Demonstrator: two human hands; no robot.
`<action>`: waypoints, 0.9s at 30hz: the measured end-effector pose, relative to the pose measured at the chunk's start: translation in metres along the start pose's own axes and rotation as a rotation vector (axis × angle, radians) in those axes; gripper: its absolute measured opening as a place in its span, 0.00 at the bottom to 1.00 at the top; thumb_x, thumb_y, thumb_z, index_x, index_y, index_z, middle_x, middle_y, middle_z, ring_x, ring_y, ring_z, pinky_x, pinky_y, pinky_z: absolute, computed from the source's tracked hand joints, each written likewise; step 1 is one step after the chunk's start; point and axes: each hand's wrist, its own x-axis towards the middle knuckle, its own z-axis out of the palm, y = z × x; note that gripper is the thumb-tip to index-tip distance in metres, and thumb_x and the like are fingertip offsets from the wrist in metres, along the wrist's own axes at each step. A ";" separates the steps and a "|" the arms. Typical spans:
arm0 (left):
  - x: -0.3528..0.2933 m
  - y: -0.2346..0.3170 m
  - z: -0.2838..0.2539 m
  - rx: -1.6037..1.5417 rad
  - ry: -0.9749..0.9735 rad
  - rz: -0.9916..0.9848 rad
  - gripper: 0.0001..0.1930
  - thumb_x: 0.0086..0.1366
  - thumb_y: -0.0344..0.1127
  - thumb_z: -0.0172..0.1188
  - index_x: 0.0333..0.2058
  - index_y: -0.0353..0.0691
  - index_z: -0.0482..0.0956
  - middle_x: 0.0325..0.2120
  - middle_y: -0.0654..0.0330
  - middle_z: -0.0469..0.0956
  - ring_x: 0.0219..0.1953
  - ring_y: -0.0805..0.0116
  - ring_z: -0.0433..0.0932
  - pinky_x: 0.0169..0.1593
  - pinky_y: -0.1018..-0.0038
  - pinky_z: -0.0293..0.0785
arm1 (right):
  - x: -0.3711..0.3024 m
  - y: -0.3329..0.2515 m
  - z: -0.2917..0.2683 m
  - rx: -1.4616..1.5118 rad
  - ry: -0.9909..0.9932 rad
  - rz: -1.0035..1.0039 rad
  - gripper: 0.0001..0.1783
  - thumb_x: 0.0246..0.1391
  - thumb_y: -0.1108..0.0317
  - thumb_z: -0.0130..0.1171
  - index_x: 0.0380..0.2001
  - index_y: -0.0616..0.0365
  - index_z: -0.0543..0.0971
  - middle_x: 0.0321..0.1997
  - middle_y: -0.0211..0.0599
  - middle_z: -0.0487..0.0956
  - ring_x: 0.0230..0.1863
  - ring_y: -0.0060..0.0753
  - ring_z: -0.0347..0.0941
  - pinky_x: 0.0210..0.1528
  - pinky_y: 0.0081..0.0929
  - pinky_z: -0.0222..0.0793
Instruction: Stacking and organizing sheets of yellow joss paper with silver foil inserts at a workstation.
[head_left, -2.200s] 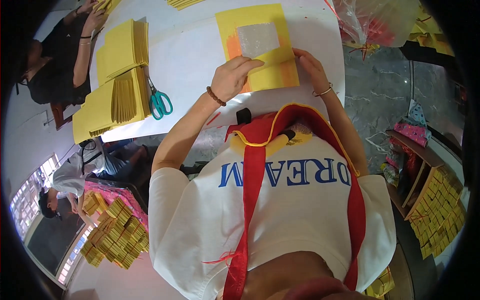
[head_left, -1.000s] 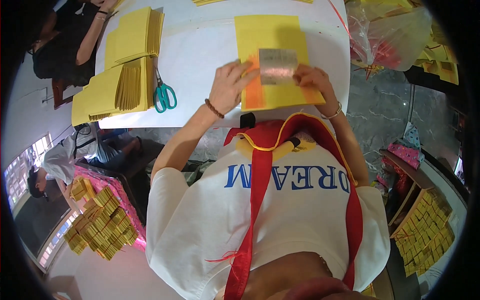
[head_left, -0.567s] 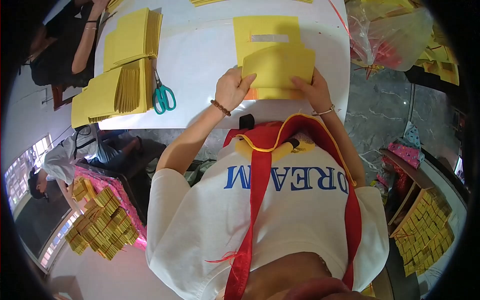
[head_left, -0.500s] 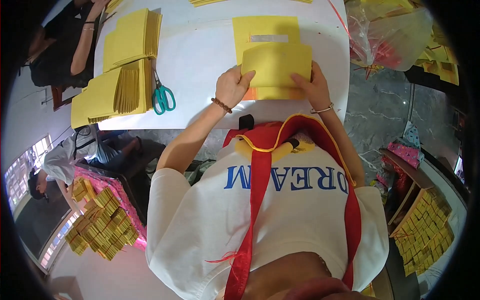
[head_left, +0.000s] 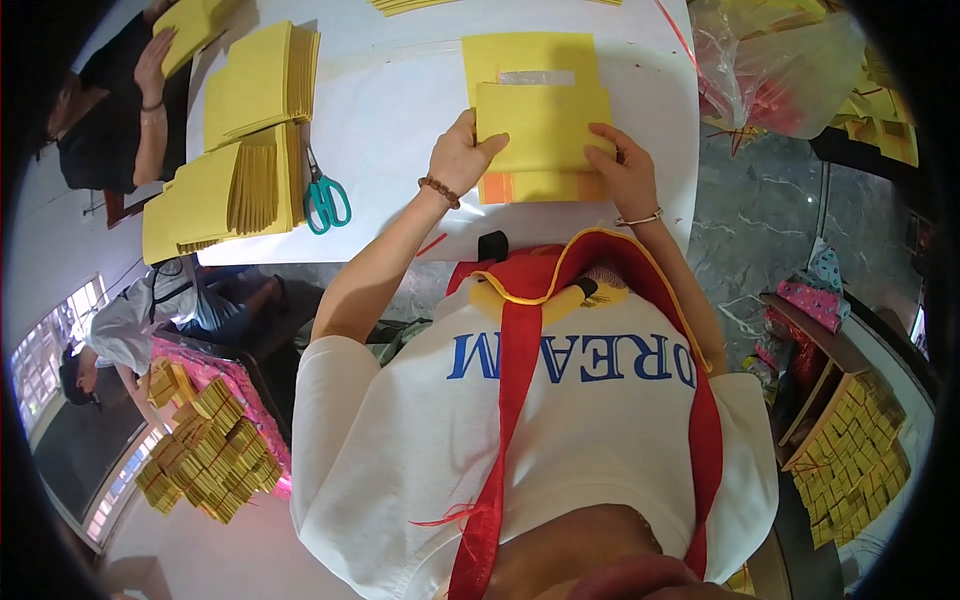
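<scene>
My left hand (head_left: 466,158) grips the left edge of a yellow paper sheet (head_left: 540,125), thumb on top and fingers mostly hidden. At the sheet's right edge, my right hand (head_left: 628,168) is curled, its thumb and fingertips on the paper; how firmly they grip is unclear. Beneath lies more yellow paper (head_left: 530,55), showing past the sheet's far and near edges. A shiny silvery strip (head_left: 537,77) lies on it just beyond the upper sheet. Orange patches (head_left: 497,188) show at its near edge.
Teal-handled scissors (head_left: 327,200) lie left of my hands, beside stacked folded yellow papers (head_left: 265,80). A clear plastic bag (head_left: 780,70) stands beyond the table's right edge. Another person's hand (head_left: 152,68) holds yellow paper at far left. A red scrap (head_left: 432,243) lies near my left forearm.
The upper yellow sheet has shifted slightly left, over the paper beneath. My right fingertips now show over its right edge. The other person's hand has come down with yellow paper.
</scene>
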 end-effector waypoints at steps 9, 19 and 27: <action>-0.004 0.003 0.004 -0.207 0.078 0.017 0.20 0.53 0.40 0.61 0.40 0.33 0.67 0.23 0.59 0.76 0.21 0.70 0.73 0.26 0.74 0.68 | 0.001 -0.007 0.002 -0.033 -0.003 0.053 0.21 0.46 0.70 0.59 0.46 0.63 0.74 0.31 0.25 0.75 0.29 0.12 0.64 0.32 0.11 0.61; -0.015 0.058 0.032 0.749 0.352 0.797 0.21 0.52 0.44 0.60 0.45 0.47 0.71 0.48 0.58 0.65 0.50 0.57 0.60 0.48 0.60 0.54 | 0.001 0.000 0.003 -0.018 0.059 0.063 0.22 0.43 0.62 0.59 0.44 0.57 0.76 0.26 0.34 0.78 0.25 0.19 0.70 0.30 0.20 0.66; -0.009 0.033 0.053 0.848 0.201 0.725 0.25 0.53 0.50 0.57 0.48 0.47 0.69 0.50 0.56 0.62 0.51 0.57 0.59 0.49 0.60 0.53 | -0.022 -0.018 0.009 -0.474 0.149 -0.261 0.24 0.45 0.57 0.58 0.46 0.52 0.74 0.51 0.39 0.71 0.49 0.32 0.68 0.50 0.42 0.59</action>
